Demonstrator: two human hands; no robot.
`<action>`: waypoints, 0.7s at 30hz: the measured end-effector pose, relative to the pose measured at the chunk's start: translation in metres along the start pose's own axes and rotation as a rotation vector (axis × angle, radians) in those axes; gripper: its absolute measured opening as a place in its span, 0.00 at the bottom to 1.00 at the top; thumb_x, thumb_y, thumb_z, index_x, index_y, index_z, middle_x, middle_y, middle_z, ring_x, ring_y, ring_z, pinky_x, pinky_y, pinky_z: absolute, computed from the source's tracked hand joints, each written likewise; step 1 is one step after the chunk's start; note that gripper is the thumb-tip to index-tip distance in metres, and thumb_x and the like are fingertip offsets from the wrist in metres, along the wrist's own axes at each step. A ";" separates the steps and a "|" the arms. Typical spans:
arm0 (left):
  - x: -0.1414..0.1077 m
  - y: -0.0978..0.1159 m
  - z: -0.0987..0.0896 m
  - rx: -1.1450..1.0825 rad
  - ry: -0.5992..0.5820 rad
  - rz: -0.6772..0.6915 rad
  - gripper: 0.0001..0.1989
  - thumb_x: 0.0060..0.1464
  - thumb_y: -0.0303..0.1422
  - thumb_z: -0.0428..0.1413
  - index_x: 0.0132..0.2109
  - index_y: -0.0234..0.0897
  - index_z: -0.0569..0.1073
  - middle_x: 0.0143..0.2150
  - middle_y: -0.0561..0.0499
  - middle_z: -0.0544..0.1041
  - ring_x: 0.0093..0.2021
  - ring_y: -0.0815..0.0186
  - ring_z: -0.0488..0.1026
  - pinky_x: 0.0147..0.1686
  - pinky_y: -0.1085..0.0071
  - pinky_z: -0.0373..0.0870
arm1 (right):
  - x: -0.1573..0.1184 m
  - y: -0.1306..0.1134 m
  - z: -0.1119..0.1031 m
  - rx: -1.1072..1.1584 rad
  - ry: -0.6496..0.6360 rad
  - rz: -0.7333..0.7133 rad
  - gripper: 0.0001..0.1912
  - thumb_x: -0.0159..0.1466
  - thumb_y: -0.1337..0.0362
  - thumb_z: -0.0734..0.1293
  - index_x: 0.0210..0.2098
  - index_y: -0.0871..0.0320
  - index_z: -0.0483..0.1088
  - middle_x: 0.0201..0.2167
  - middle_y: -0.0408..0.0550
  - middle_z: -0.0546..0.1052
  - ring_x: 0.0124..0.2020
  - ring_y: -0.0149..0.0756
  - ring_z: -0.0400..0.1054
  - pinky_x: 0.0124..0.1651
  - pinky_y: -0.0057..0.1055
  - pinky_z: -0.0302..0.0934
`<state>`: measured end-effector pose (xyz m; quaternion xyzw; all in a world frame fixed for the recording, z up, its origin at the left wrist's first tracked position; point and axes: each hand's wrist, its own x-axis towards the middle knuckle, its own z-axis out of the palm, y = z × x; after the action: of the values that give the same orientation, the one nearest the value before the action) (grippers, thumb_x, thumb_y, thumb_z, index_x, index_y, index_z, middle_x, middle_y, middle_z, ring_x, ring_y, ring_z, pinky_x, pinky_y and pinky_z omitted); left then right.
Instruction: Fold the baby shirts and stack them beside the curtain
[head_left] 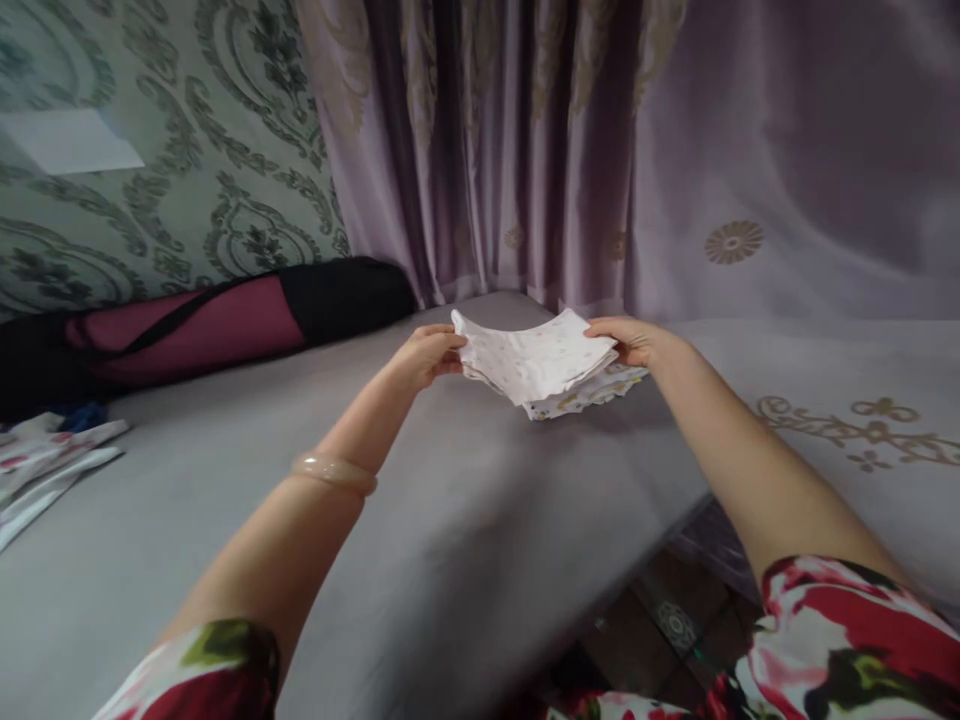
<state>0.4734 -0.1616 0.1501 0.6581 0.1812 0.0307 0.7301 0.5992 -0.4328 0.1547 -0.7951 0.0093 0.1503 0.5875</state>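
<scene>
Both my arms reach out over the grey bed sheet. A folded white cloth point(529, 358) with small faint prints spans the gap between my hands, its middle sagging. My left hand point(429, 356) pinches its left corner between thumb and fingers. On the other side my right hand point(628, 340) grips the right edge, thumb on top and fingers beneath. Under the cloth lies another folded cloth point(581, 397) with a yellow and dark print, partly covered. Whether the two touch, I cannot tell.
A long black and maroon bag point(195, 325) lies along the patterned wall. Several crumpled clothes point(52, 460) are at the far left of the bed point(247, 480). Purple curtains point(517, 150) hang behind. The bed's edge drops to a dark tiled floor point(652, 620) at the lower right.
</scene>
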 end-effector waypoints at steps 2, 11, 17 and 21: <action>0.009 -0.007 0.025 -0.039 -0.007 0.002 0.10 0.49 0.18 0.53 0.40 0.31 0.73 0.26 0.51 0.74 0.24 0.71 0.72 0.39 0.64 0.76 | 0.011 0.003 -0.019 0.056 -0.028 0.110 0.10 0.56 0.79 0.63 0.32 0.62 0.73 0.24 0.48 0.76 0.25 0.34 0.70 0.32 0.31 0.68; 0.028 -0.037 0.099 -0.200 -0.008 -0.064 0.23 0.48 0.18 0.52 0.52 0.35 0.71 0.24 0.55 0.71 0.19 0.74 0.69 0.36 0.68 0.76 | 0.054 0.015 -0.058 0.028 0.240 0.092 0.10 0.57 0.80 0.64 0.25 0.63 0.71 0.20 0.48 0.74 0.21 0.32 0.68 0.30 0.30 0.66; 0.032 -0.058 0.114 -0.291 -0.001 -0.088 0.26 0.50 0.19 0.52 0.57 0.35 0.67 0.24 0.56 0.70 0.19 0.74 0.68 0.35 0.68 0.76 | 0.070 0.028 -0.073 0.017 0.299 0.035 0.10 0.54 0.81 0.67 0.30 0.62 0.73 0.20 0.44 0.73 0.23 0.31 0.69 0.32 0.30 0.66; 0.035 -0.073 0.117 -0.356 -0.005 -0.086 0.26 0.51 0.19 0.51 0.58 0.36 0.66 0.26 0.56 0.71 0.20 0.74 0.69 0.34 0.69 0.76 | 0.080 0.032 -0.083 0.007 0.312 0.002 0.09 0.53 0.80 0.68 0.28 0.62 0.73 0.19 0.44 0.73 0.23 0.31 0.68 0.31 0.30 0.66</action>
<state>0.5274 -0.2723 0.0789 0.5102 0.1992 0.0296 0.8361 0.6887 -0.5080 0.1265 -0.8067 0.1017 0.0254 0.5816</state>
